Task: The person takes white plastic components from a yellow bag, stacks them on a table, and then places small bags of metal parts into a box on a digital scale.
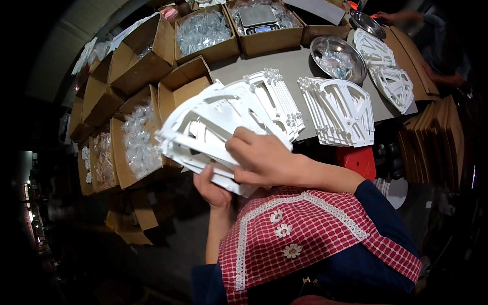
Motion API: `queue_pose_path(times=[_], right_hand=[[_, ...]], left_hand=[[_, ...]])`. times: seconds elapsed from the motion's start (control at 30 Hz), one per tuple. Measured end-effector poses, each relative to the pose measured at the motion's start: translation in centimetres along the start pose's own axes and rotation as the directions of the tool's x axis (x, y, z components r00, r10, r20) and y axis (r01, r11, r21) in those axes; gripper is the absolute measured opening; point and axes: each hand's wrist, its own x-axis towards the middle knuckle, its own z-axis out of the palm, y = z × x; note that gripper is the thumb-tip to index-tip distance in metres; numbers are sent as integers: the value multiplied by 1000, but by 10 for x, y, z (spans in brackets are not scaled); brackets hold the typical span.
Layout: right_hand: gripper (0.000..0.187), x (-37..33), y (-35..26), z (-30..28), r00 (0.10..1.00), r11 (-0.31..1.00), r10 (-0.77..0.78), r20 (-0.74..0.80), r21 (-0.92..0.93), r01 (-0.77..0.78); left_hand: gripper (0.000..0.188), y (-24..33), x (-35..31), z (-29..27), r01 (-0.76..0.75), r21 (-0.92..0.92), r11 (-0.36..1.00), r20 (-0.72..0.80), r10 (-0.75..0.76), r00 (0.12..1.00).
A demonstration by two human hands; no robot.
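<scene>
My left hand [211,190] supports a white fan-shaped plastic frame [216,114] from below at its near edge, fingers closed round the rim. Over the top of the same piece lies my right hand [262,156], its fingers curled and pressed against the plastic. Whether more than one frame is in my grip is hard to tell. Just behind it, a stack of like white frames [284,104] rests on the table, partly covered by the held piece. Another stack of white frames [341,112] stands to the right.
Cardboard boxes of small bagged parts [140,142] line the left and back. A digital scale [258,17] sits on one box. A metal bowl [338,58] holds clear bags. A red stool [356,161] is below the table [307,133]. At far right, another person's arm [406,23] shows.
</scene>
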Motion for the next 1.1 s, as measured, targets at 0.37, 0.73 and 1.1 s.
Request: queue_pose_path(times=[0.37, 0.73, 1.1], right_hand=[[26, -10, 127, -22, 713, 788, 598, -366, 431, -440], [14, -16, 164, 25, 877, 688, 308, -369, -550, -473], [29, -14, 93, 56, 994, 985, -72, -82, -160, 59]], left_hand=[[44, 50, 23, -88, -92, -20, 996, -245, 85, 966], [33, 11, 27, -105, -176, 105, 979, -310, 200, 930], [29, 7, 25, -103, -167, 31, 985, -361, 167, 918]])
